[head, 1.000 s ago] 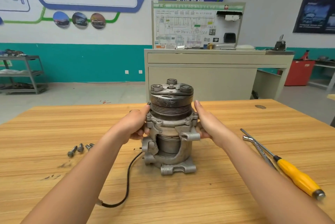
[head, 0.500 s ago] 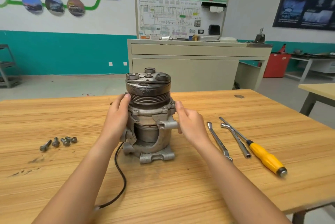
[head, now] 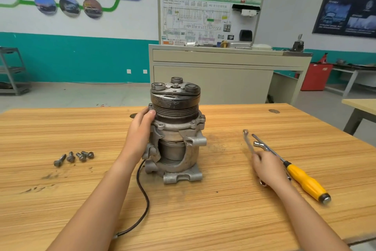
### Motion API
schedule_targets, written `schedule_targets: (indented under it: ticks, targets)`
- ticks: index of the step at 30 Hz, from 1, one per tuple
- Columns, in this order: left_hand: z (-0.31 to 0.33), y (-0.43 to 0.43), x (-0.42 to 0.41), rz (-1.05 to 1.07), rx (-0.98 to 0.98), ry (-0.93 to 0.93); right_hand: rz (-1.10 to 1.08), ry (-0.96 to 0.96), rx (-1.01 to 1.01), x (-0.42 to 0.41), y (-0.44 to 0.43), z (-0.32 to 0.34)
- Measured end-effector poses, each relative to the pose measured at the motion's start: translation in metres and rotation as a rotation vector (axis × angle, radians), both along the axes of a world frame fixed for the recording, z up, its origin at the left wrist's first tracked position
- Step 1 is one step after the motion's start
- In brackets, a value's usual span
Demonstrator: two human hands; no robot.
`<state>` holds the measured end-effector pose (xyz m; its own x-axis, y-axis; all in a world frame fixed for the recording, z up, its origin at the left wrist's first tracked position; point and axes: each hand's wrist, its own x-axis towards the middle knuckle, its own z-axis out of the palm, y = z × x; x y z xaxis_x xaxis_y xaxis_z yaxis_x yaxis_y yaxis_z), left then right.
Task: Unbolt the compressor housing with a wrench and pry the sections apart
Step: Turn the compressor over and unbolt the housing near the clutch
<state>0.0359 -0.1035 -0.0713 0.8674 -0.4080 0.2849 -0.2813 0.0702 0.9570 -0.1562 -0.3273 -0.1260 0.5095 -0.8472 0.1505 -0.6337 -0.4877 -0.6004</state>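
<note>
Compressor upright, wrench blurred, partly hidden

The compressor stands mid-table before me. My left hand holds its left side, and the bolts lie farther left. Well to its right, my right hand holds the wrench, with the screwdriver just right of it.
</note>
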Motion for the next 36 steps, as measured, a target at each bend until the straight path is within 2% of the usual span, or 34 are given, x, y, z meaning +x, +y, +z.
schedule_targets:
  ticks: [2, 3, 5, 7, 9, 12, 17, 24, 31, 34, 36]
  targets:
    - [0.0, 0.0, -0.001, 0.017, -0.014, 0.02, 0.083, -0.425, 0.438, -0.006, 0.009, 0.01]
    - [-0.001, 0.001, -0.004, 0.037, -0.023, 0.029, 0.14, -0.562, 0.578, -0.01, 0.015, 0.017]
    - [-0.003, 0.003, -0.013, 0.102, -0.034, 0.019, 0.248, -0.642, 0.698, -0.015, 0.028, 0.033]
    - [-0.005, 0.006, -0.025, 0.177, -0.006, -0.028, 0.34, -0.598, 0.724, -0.016, 0.044, 0.048]
    - [-0.009, 0.012, -0.035, 0.205, -0.003, -0.045, 0.417, -0.475, 0.635, -0.016, 0.059, 0.063]
    - [-0.014, 0.018, -0.044, 0.18, 0.011, -0.055, 0.548, -0.28, 0.394, -0.018, 0.078, 0.083]
    - [-0.02, 0.009, -0.063, 0.163, 0.121, -0.203, 0.598, -0.035, -0.198, -0.021, 0.08, 0.103]
    - [-0.02, 0.004, -0.064, 0.262, 0.166, -0.273, 0.555, 0.356, -0.517, -0.018, 0.086, 0.139]
    - [-0.021, 0.006, -0.055, 0.209, 0.144, -0.282, 0.439, 0.725, -0.904, -0.006, 0.123, 0.156]
    - [-0.02, 0.009, -0.049, 0.174, 0.13, -0.288, 0.396, 0.761, -0.951, -0.006, 0.142, 0.144]
    - [-0.02, 0.013, -0.043, 0.14, 0.133, -0.276, 0.368, 0.697, -0.973, -0.007, 0.138, 0.135]
